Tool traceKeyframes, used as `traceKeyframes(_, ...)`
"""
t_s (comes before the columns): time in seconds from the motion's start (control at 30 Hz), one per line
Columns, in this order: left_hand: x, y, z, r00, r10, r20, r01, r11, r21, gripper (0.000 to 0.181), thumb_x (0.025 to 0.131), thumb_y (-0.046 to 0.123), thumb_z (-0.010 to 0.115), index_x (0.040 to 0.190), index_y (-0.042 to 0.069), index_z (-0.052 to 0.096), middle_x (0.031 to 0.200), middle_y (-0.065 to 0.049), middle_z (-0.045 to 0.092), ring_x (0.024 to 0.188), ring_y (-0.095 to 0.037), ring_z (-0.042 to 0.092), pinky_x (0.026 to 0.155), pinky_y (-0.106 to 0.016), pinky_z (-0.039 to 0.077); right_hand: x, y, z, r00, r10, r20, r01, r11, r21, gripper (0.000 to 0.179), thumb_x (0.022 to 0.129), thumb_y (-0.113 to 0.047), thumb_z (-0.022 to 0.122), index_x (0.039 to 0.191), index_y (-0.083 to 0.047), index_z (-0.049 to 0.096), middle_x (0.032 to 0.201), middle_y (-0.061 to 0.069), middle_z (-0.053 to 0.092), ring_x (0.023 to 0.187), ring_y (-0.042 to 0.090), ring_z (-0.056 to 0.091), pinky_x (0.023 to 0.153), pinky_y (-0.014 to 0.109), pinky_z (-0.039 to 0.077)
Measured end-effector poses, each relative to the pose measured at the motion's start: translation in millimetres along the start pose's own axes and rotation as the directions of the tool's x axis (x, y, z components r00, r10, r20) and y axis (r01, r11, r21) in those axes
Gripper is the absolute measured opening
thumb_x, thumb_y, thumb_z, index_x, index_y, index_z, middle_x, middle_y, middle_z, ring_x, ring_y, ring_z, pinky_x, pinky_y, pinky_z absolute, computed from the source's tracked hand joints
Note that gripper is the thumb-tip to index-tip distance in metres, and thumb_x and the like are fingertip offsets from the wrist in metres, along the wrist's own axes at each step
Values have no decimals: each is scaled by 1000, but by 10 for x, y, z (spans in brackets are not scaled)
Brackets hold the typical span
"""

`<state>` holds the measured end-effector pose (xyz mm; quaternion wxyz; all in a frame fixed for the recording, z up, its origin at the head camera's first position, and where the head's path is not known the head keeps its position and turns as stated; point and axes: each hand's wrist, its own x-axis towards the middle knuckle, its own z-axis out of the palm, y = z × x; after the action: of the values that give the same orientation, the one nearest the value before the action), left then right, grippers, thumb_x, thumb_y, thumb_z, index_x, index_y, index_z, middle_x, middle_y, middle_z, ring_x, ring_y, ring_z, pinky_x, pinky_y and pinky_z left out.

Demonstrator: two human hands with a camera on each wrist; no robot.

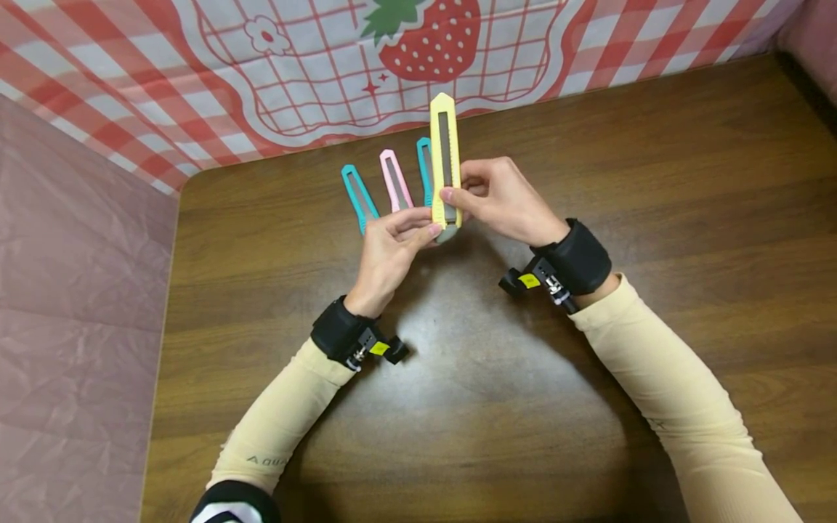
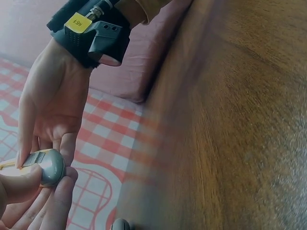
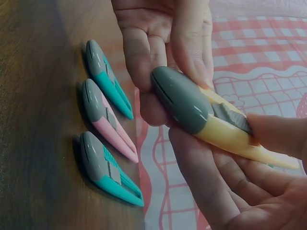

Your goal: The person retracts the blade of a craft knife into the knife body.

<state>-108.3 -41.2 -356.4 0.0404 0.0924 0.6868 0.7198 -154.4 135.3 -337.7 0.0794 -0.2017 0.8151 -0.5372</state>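
Observation:
A yellow utility knife with a grey rounded end is held up between both hands, over the table's far part. My left hand pinches it low, near the grey end, with thumb and fingers. My right hand grips its right side, thumb on the front by the grey ridged slider. No blade shows out of the grey end in the right wrist view. Behind the hands lie a teal utility knife, a pink one and another teal one, the last partly hidden by the yellow knife.
The brown wooden table carries the three lying knives near its far edge. A red and white checked cloth with a strawberry hangs behind it. Pinkish fabric covers the left side. Both wrists wear black camera straps.

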Motion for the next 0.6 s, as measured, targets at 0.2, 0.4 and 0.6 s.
traceKeyframes(0.2,-1,-12,-13,1000,8,4,-8,1000,-9,21,83,-9,62,103,-16,60,92,-26,66,79,-22,64,71,-33,59,2,7,-14,1000,6,24,-7,999,33,21,90,-14,62,101,3,63,91,15,65,77,18,64,58,21,55)
traceKeyframes(0.4,-13,1,-14,1000,14,8,-14,1000,3,21,84,-8,62,103,-16,60,93,-28,65,79,-23,64,72,-36,59,6,18,-24,998,-31,46,29,999,32,17,89,-14,63,99,0,63,87,10,65,72,17,64,55,20,54)
traceKeyframes(0.6,-7,-7,-6,1000,12,10,-12,1000,-5,21,84,-9,61,103,-16,60,96,-30,64,80,-22,64,71,-31,59,4,20,-35,998,-22,58,21,1000,21,18,88,-15,65,99,-1,63,86,9,64,71,17,64,55,20,55)
